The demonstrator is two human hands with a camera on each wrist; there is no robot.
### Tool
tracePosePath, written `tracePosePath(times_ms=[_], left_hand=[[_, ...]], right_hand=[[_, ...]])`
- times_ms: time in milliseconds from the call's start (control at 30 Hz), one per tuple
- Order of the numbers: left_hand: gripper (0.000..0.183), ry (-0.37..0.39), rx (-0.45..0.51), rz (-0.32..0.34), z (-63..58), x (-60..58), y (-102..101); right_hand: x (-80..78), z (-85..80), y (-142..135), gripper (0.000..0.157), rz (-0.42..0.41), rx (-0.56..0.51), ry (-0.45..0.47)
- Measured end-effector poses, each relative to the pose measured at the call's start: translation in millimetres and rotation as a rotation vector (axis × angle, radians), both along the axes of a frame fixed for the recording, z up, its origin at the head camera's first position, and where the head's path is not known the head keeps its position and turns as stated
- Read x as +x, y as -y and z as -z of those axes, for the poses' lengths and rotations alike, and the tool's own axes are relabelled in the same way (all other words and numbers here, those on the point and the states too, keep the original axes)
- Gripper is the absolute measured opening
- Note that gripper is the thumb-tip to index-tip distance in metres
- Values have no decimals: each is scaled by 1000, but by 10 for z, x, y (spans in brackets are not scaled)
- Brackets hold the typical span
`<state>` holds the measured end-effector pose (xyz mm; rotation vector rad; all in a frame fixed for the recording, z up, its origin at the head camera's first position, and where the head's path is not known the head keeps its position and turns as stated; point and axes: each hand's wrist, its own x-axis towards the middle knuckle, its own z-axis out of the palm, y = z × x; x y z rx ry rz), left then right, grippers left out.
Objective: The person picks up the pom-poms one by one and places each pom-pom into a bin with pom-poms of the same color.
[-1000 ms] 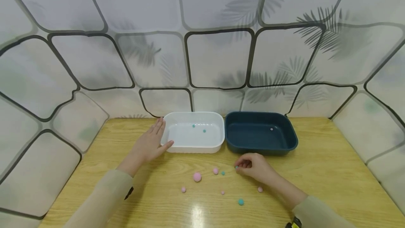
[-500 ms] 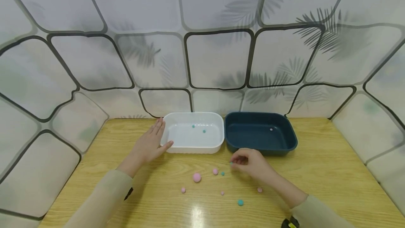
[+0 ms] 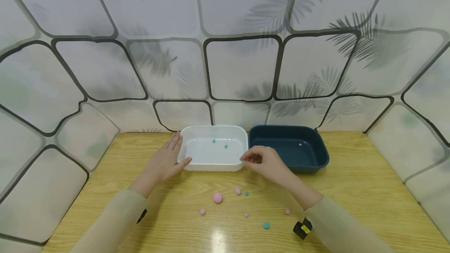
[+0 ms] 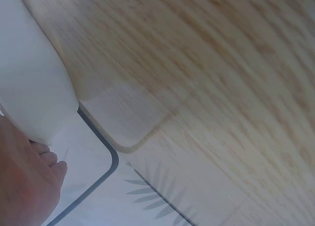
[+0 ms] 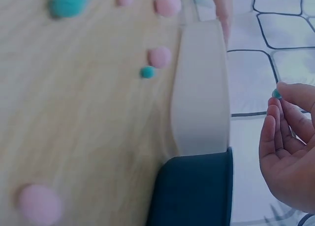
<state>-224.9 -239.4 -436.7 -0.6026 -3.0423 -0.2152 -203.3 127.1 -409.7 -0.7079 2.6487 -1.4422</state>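
A small teal ball [image 5: 276, 93] is pinched between the thumb and forefinger of my right hand [image 3: 265, 163], at the front right corner of the white tray [image 3: 211, 167]. My left hand [image 3: 162, 164] rests with straight fingers along that tray's left side, its thumb at the front rim. Two small teal balls, one [image 3: 213, 141] slightly behind the other [image 3: 225, 146], lie inside the white tray. To the right stands a dark blue tray [image 3: 284, 167] holding one small pink ball [image 3: 300, 144]; my right forearm and hand cover part of its front left.
Loose balls lie on the wooden table in front of the trays: a large pink ball [image 3: 218, 197], several smaller pink ones, a small teal ball [image 3: 246, 193] and a bigger teal ball [image 3: 266, 225]. A patterned wall [image 3: 242, 69] rises right behind the trays.
My right hand has moved left and up from the table before the dark tray to the white tray's corner, carrying the teal ball. My left hand has stayed in place.
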Motion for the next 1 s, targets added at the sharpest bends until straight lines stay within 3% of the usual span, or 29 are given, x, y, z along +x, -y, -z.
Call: tracePosePath(times_ms=[233, 567, 1000], left_hand=[[91, 4, 2, -1, 36, 0, 10], [89, -6, 12, 3, 3, 8, 2], [91, 3, 7, 2, 34, -6, 13]], right_hand=[[-174, -113, 150, 11, 7, 14, 2], [-424, -150, 269, 12, 21, 56, -14], [-741, -63, 436, 15, 101, 99, 50]])
